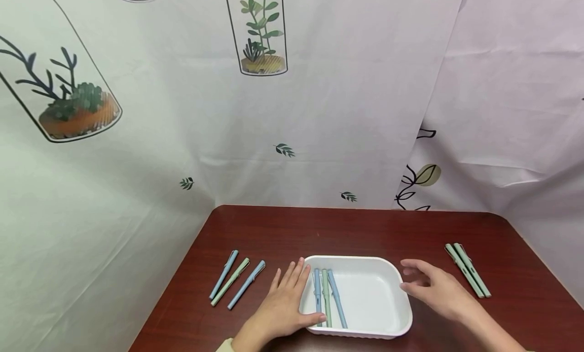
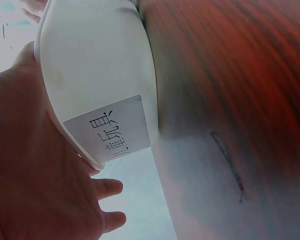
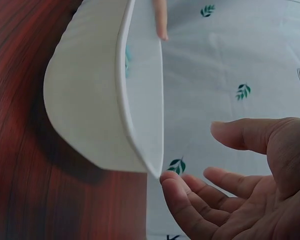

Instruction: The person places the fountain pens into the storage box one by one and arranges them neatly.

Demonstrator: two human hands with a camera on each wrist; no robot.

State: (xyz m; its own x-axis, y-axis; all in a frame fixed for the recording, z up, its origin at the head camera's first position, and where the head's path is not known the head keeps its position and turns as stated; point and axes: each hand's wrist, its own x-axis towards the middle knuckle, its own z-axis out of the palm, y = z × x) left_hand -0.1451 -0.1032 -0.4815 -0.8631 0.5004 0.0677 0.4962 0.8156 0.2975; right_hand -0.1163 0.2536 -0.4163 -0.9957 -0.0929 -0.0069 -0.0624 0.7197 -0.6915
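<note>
A white rectangular tray (image 1: 374,296) stands on the table and holds two blue pens (image 1: 337,298) and a green pen (image 1: 326,296) toward its left side. Spread and fairly straight, the fingers of my left hand (image 1: 285,304) rest along the tray's left rim, with the thumb over its near left corner. My right hand (image 1: 438,291) hovers by the right rim, fingers loosely bent, nothing in them. In the right wrist view, the tray wall (image 3: 85,95) is beside those fingertips; I cannot tell whether they touch. The left wrist view shows a printed label (image 2: 110,125) on the tray's outside.
Left of the tray lie two blue pens (image 1: 246,285) with a green pen (image 1: 230,282) between them. Two green pens (image 1: 467,270) lie side by side at the right. The dark red table (image 1: 356,230) meets a hanging white patterned cloth (image 1: 328,113) at its back.
</note>
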